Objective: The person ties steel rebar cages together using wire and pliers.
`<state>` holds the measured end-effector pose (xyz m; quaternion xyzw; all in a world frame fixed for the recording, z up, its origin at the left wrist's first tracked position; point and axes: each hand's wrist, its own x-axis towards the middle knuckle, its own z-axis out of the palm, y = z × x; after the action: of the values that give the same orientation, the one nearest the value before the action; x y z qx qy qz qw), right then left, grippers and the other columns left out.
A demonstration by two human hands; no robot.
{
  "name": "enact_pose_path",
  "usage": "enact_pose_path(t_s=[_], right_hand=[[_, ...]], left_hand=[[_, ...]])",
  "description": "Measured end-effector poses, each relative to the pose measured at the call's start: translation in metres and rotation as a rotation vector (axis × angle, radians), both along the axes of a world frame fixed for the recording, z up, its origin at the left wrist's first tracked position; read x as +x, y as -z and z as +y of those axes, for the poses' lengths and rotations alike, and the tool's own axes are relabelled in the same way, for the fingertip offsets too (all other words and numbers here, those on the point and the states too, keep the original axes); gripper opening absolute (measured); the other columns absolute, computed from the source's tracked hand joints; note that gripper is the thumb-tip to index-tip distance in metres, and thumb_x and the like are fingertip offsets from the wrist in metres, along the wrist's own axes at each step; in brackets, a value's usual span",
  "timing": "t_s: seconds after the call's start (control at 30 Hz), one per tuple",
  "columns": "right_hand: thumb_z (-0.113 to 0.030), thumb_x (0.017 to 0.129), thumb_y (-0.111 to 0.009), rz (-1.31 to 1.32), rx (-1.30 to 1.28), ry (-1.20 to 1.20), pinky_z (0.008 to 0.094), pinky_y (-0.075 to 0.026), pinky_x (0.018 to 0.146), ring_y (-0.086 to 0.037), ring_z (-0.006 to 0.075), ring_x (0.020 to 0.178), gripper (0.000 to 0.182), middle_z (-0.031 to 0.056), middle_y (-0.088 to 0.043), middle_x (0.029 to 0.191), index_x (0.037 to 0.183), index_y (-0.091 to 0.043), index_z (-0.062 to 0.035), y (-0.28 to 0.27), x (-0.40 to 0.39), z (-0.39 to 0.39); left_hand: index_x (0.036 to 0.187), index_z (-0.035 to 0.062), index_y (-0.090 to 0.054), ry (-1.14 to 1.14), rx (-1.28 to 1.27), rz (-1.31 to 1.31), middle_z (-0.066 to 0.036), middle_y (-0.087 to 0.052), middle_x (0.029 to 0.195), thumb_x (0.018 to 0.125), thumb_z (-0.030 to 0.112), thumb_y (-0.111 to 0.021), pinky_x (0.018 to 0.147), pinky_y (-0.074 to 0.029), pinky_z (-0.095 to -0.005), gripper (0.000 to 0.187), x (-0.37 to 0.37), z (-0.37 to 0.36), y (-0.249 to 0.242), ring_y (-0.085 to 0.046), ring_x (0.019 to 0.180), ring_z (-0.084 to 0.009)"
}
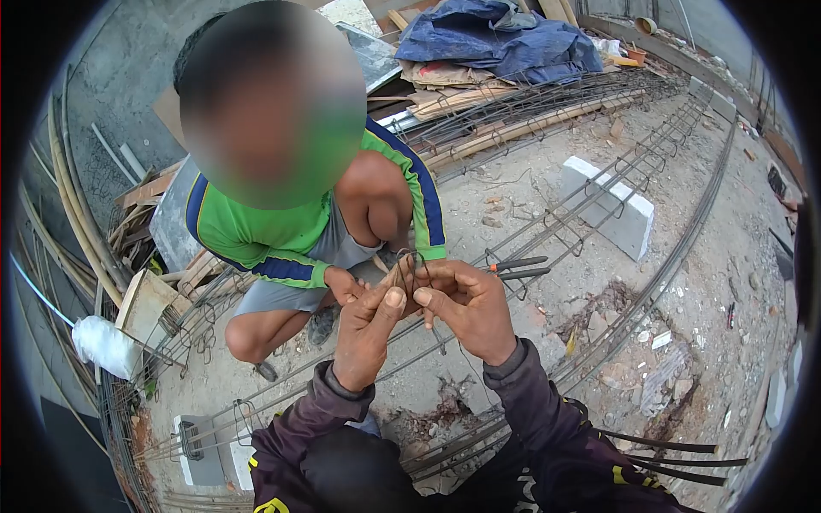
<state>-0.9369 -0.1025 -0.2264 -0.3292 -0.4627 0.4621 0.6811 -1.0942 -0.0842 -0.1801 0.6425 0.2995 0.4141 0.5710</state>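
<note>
My left hand (369, 332) and my right hand (472, 315) are raised close together in front of my chest. Both are pinched, thumb against fingers, on thin dark binding wire (417, 256) that bends in a loop above the fingertips. A loose strand of it trails below my right hand. Just past the right fingers, dark tool handles (523, 274) with an orange spot stick out; their jaws are hidden. Behind my hands runs a long rebar cage (560, 224) with bent stirrups.
A co-worker in a green shirt (282, 231) squats opposite, one hand (342, 284) near my left. White blocks (609, 205) support the cage. Bundled bars (693, 231) curve along the right. A blue tarp (496, 38) covers piled wood; a white bundle (104, 346) lies left.
</note>
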Motion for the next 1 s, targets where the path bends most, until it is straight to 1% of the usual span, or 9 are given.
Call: enact_pose_path(t_s=[0.07, 0.1, 0.3, 0.5, 0.6, 0.7, 0.8, 0.83, 1.0], right_hand=[[-0.006, 0.084, -0.074, -0.028, 0.034, 0.05, 0.0245, -0.053, 0.071, -0.062, 0.0097, 0.079, 0.028, 0.0067, -0.065, 0.094, 0.109, -0.067, 0.0016, -0.001, 0.001, 0.001], [-0.006, 0.083, -0.075, -0.113, 0.055, 0.1, 0.0234, -0.052, 0.065, -0.061, 0.0082, 0.073, 0.031, 0.0063, -0.065, 0.093, 0.113, -0.067, 0.0005, -0.002, 0.003, 0.0], [-0.005, 0.083, -0.074, 0.0, 0.025, -0.013, 0.0187, -0.043, 0.048, -0.055, 0.004, 0.059, 0.038, 0.0012, -0.061, 0.074, 0.119, -0.063, 0.0012, -0.017, 0.01, -0.006], [-0.005, 0.083, -0.074, -0.071, 0.027, -0.002, 0.0178, -0.041, 0.048, -0.053, 0.0021, 0.058, 0.046, -0.0016, -0.059, 0.069, 0.126, -0.059, -0.0002, -0.026, 0.015, -0.011], [-0.006, 0.083, -0.075, -0.158, 0.028, 0.0, 0.018, -0.042, 0.05, -0.053, 0.0022, 0.058, 0.051, -0.0013, -0.058, 0.07, 0.13, -0.056, -0.0015, -0.021, 0.022, -0.009], [-0.005, 0.083, -0.074, -0.086, 0.051, -0.076, 0.0181, -0.043, 0.05, -0.054, 0.0031, 0.057, 0.05, -0.0007, -0.058, 0.073, 0.13, -0.056, -0.0019, -0.021, 0.026, -0.01], [-0.004, 0.084, -0.072, -0.168, 0.065, -0.082, 0.0184, -0.043, 0.05, -0.054, 0.0042, 0.057, 0.044, 0.0, -0.058, 0.076, 0.126, -0.058, -0.0009, -0.021, 0.033, -0.013], [-0.008, 0.083, -0.073, -0.159, 0.005, -0.105, 0.0192, -0.042, 0.052, -0.052, 0.004, 0.059, 0.036, 0.0006, -0.058, 0.078, 0.116, -0.061, -0.0004, -0.023, 0.037, -0.015], [-0.016, 0.079, -0.078, -0.309, 0.005, -0.096, 0.0206, -0.039, 0.055, -0.046, 0.0032, 0.063, 0.029, -0.0017, -0.053, 0.078, 0.101, -0.063, -0.0032, -0.02, 0.055, -0.022]], left_hand=[[0.142, -0.0028, -0.043, 0.033, 0.014, -0.021, -0.01, -0.057, 0.132, 0.103, 0.022, -0.045, 0.101, -0.04, -0.03, 0.046, -0.001, 0.001, 0.002, -0.056, 0.116, -0.0155], [0.143, -0.0025, -0.041, 0.065, 0.003, -0.046, -0.009, -0.057, 0.131, 0.104, 0.022, -0.043, 0.098, -0.043, -0.0292, 0.047, -0.001, 0.002, 0.002, -0.056, 0.115, -0.0158], [0.146, -0.0011, -0.036, 0.184, -0.08, -0.076, -0.008, -0.058, 0.128, 0.103, 0.024, -0.046, 0.094, -0.043, -0.0272, 0.051, 0.001, 0.001, 0.0, -0.059, 0.107, -0.0165], [0.147, -0.0005, -0.035, 0.178, -0.278, -0.202, -0.009, -0.055, 0.127, 0.103, 0.029, -0.047, 0.085, -0.051, -0.0301, 0.054, 0.008, -0.006, 0.001, -0.061, 0.101, -0.0146], [0.146, 0.0002, -0.036, 0.237, -0.356, -0.225, -0.008, -0.056, 0.12, 0.103, 0.031, -0.047, 0.08, -0.055, -0.0314, 0.054, 0.011, -0.007, 0.003, -0.061, 0.094, -0.0122], [0.145, 0.0009, -0.038, 0.28, -0.322, -0.195, -0.006, -0.057, 0.11, 0.103, 0.031, -0.047, 0.072, -0.053, -0.0275, 0.052, 0.006, -0.006, 0.008, -0.057, 0.08, -0.0089], [0.144, 0.0009, -0.04, 0.265, -0.402, -0.152, -0.004, -0.056, 0.102, 0.103, 0.032, -0.047, 0.063, -0.047, -0.024, 0.051, 0.007, -0.008, 0.008, -0.048, 0.068, -0.0069], [0.143, 0.0004, -0.041, 0.249, -0.402, -0.105, -0.005, -0.057, 0.099, 0.104, 0.032, -0.047, 0.058, -0.039, -0.0211, 0.051, 0.01, -0.01, 0.005, -0.042, 0.064, -0.0057], [0.143, -0.0006, -0.04, 0.322, -0.355, -0.045, -0.004, -0.057, 0.093, 0.104, 0.028, -0.047, 0.055, -0.034, -0.0194, 0.05, 0.011, -0.012, 0.012, -0.039, 0.063, -0.0045]])
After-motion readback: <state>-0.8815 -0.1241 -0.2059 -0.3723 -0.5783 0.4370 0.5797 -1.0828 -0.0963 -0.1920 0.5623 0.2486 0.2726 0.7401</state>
